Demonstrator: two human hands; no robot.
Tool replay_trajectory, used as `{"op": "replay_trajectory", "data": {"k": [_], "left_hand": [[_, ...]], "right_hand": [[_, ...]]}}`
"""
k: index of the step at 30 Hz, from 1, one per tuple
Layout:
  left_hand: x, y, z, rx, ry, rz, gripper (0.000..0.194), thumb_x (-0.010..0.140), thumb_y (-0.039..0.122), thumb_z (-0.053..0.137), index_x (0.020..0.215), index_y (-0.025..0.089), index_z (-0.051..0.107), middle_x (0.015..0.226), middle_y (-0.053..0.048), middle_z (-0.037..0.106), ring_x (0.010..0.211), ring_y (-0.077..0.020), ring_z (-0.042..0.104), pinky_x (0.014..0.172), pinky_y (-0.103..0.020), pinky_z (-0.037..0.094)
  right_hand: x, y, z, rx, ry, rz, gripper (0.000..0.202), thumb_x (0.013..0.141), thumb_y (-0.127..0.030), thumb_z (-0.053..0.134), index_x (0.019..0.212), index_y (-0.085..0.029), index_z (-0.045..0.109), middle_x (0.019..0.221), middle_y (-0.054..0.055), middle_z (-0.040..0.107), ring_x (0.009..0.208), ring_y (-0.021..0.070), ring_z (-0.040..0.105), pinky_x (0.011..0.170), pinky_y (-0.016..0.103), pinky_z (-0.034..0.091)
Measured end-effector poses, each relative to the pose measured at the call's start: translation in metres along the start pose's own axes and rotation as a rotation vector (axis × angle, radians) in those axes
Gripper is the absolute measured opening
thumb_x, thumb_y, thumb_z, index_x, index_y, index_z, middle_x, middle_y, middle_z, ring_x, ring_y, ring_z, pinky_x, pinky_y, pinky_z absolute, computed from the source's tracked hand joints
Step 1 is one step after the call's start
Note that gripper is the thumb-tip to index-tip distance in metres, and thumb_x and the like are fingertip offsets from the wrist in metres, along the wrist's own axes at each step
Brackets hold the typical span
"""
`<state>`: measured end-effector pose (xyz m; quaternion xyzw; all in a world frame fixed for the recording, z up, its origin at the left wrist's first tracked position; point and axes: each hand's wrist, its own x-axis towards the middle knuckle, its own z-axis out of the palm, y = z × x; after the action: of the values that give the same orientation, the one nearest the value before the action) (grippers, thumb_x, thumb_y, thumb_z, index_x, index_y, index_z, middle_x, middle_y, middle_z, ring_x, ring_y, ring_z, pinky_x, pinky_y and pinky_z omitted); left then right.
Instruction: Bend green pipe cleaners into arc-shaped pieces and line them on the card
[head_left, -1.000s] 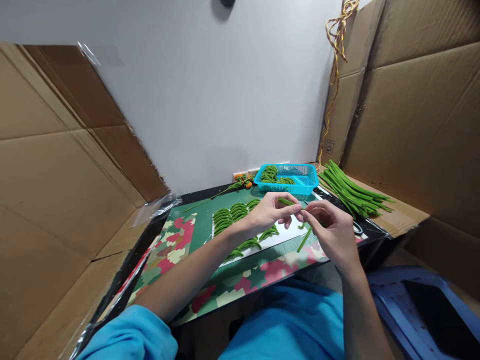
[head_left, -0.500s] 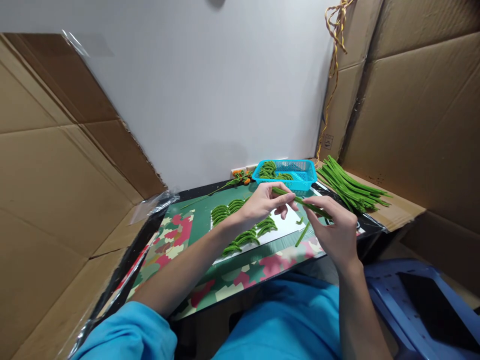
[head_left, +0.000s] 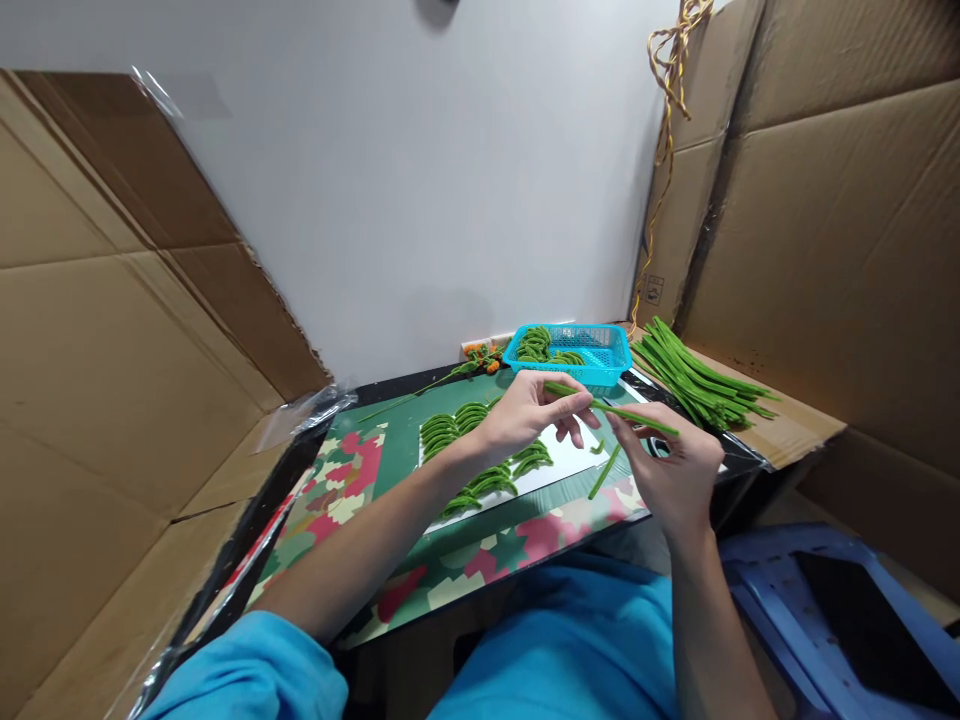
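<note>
My left hand [head_left: 536,408] is closed in a pinch on green pipe cleaners [head_left: 649,421], which stretch rightward across my right hand. My right hand [head_left: 671,465] is closed around what looks like a pair of scissors [head_left: 660,448]; a dark loop shows at its fingers and a thin dark tip by the pipe cleaners. Below the hands, rows of short curved green pieces [head_left: 491,482] lie on a white sheet [head_left: 566,458], partly hidden by my left forearm. A small bent piece [head_left: 598,447] and a straight length [head_left: 604,473] lie near my right hand.
A blue basket [head_left: 611,372] at the back holds more curved pieces. To its right lies a bundle of long green pipe cleaners [head_left: 690,375]. An orange-flowered stem [head_left: 480,360] rests left of the basket. Cardboard walls [head_left: 847,220] flank the table; a blue plastic stool [head_left: 772,570] stands lower right.
My right hand has shifted slightly, and the pipe cleaners' right ends now show across its fingers. The left hand keeps its pinch. The view has tilted a little.
</note>
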<state>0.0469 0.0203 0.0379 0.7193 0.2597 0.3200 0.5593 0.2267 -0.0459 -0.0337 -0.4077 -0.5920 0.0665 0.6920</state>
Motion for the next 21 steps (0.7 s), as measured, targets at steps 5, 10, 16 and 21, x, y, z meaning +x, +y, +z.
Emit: {"op": "replay_trajectory", "data": {"k": [5, 10, 16, 21], "left_hand": [[0.0, 0.003, 0.005, 0.006, 0.04, 0.022, 0.043, 0.086, 0.052, 0.085, 0.093, 0.012, 0.07, 0.085, -0.01, 0.079, 0.061, -0.0158, 0.074, 0.056, -0.025, 0.053], [-0.001, 0.002, 0.007, 0.044, 0.046, 0.071, 0.041, 0.088, 0.05, 0.083, 0.097, 0.012, 0.068, 0.082, -0.008, 0.078, 0.06, -0.0135, 0.072, 0.057, -0.025, 0.054], [-0.002, 0.001, 0.007, 0.104, 0.072, 0.095, 0.039, 0.089, 0.047, 0.083, 0.096, 0.012, 0.066, 0.079, -0.006, 0.075, 0.06, -0.0128, 0.069, 0.056, -0.024, 0.055], [-0.001, 0.003, 0.005, 0.165, 0.085, 0.101, 0.036, 0.091, 0.045, 0.081, 0.095, 0.011, 0.068, 0.078, -0.006, 0.073, 0.061, -0.0118, 0.067, 0.057, -0.024, 0.056]], "right_hand": [[0.0, -0.002, 0.005, 0.043, 0.052, 0.108, 0.012, 0.095, -0.034, 0.076, 0.095, -0.023, 0.082, 0.081, 0.004, 0.078, 0.067, 0.0192, 0.072, 0.063, 0.032, 0.059], [0.0, -0.005, 0.012, 0.19, 0.076, 0.27, 0.024, 0.095, -0.04, 0.076, 0.082, -0.019, 0.079, 0.067, 0.003, 0.074, 0.049, 0.0164, 0.064, 0.05, 0.029, 0.053], [-0.002, -0.009, 0.012, 0.095, -0.021, 0.228, 0.02, 0.098, -0.037, 0.072, 0.09, -0.021, 0.079, 0.076, 0.004, 0.079, 0.057, 0.0178, 0.071, 0.059, 0.031, 0.059], [0.001, -0.008, 0.005, -0.063, -0.163, 0.106, 0.019, 0.102, -0.033, 0.063, 0.099, -0.023, 0.08, 0.088, 0.004, 0.082, 0.065, 0.0189, 0.075, 0.066, 0.031, 0.062]]}}
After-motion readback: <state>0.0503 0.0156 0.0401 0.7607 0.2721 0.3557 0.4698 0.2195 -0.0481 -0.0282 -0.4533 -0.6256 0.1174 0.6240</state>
